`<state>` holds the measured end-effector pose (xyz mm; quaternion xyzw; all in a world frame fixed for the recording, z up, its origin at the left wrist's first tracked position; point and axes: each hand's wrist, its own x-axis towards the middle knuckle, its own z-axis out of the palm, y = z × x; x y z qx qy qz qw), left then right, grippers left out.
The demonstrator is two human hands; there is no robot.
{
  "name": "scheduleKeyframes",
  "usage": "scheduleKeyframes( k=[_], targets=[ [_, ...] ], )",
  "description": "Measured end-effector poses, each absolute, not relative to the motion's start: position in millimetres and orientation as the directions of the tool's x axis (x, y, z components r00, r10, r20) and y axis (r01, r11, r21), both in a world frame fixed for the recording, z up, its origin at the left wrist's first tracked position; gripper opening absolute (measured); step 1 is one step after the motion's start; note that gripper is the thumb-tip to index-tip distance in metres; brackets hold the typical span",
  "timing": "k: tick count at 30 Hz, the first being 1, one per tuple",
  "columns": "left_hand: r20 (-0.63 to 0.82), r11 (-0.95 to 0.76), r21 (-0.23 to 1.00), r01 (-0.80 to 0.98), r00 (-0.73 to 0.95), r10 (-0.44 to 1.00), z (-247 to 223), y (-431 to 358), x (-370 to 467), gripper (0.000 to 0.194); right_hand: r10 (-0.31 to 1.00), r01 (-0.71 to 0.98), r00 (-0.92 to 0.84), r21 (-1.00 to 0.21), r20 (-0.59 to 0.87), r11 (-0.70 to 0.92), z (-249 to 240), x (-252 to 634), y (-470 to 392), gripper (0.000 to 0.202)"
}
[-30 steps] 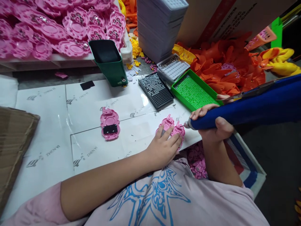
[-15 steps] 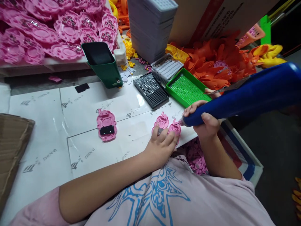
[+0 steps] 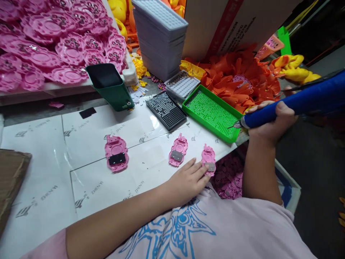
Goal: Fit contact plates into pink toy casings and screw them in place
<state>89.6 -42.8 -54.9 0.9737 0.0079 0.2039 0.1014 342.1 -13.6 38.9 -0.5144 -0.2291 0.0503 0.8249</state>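
Observation:
My right hand (image 3: 275,120) is wrapped round a blue electric screwdriver (image 3: 299,104), whose thin bit points left over the near corner of a green tray (image 3: 212,111) of small metal screws. Fingers stretched, my left hand (image 3: 188,180) lies flat on the table, its fingertips touching a small pink plastic casing (image 3: 208,154) with a grey plate. To its left lies a second small pink casing (image 3: 178,149), also with a grey plate. Farther left, a larger pink casing (image 3: 116,148) carries a black plate. Beside the green tray sits a black perforated tray (image 3: 167,109), partly filled with screws.
A green bin (image 3: 110,86) stands behind the casings. At the back left, a white crate (image 3: 81,84) is heaped with pink casings. Stacked grey trays (image 3: 161,39) rise behind the screw trays, beside orange plastic parts (image 3: 229,82). A cardboard piece (image 3: 12,180) covers the left edge.
The screwdriver has moved right and away from the small casings, its bit now over the green tray. My left hand has uncovered one small casing, and the two casings lie farther apart.

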Motion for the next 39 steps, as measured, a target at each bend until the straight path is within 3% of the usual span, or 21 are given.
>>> scheduleKeyframes(
  k=[3, 6, 9, 14, 20, 33, 39],
  targets=[
    [0.358, -0.962, 0.247, -0.113, 0.934, -0.018, -61.7, -44.1, 91.2, 0.035, 0.309, 0.276, 0.837, -0.838, 0.450, 0.471, 27.6, 355.8, -4.5, 0.012],
    [0.391, -0.962, 0.242, -0.126, 0.920, -0.022, -63.3, -43.9, 90.5, 0.040, 0.313, 0.280, 0.837, -0.843, 0.449, 0.460, 16.0, 365.2, 3.1, 0.012],
    [0.452, -0.978, 0.210, 0.001, 0.887, 0.098, -60.0, -42.8, 88.3, 0.037, 0.325, 0.277, 0.835, -0.850, 0.444, 0.448, 7.7, 370.1, 7.9, 0.013],
    [0.454, -0.909, 0.258, 0.327, 0.790, 0.412, -50.5, -40.3, 84.1, 0.034, 0.340, 0.273, 0.834, -0.861, 0.434, 0.429, 2.2, 374.1, 10.2, 0.011],
    [0.332, -0.837, 0.240, 0.491, 0.769, 0.546, -48.7, -38.9, 82.5, 0.043, 0.374, 0.251, 0.824, -0.866, 0.425, 0.432, 2.4, 375.7, 9.5, 0.009],
    [0.357, -0.924, 0.375, 0.074, 0.909, 0.217, -53.0, -32.2, 79.0, 0.043, 0.436, 0.249, 0.789, -0.874, 0.433, 0.416, 8.2, 379.6, 11.0, 0.008],
    [0.350, -0.909, 0.415, 0.038, 0.916, 0.198, -56.3, -30.2, 78.1, 0.042, 0.458, 0.228, 0.778, -0.872, 0.431, 0.433, 16.7, 376.3, 5.0, 0.013]
  ],
)
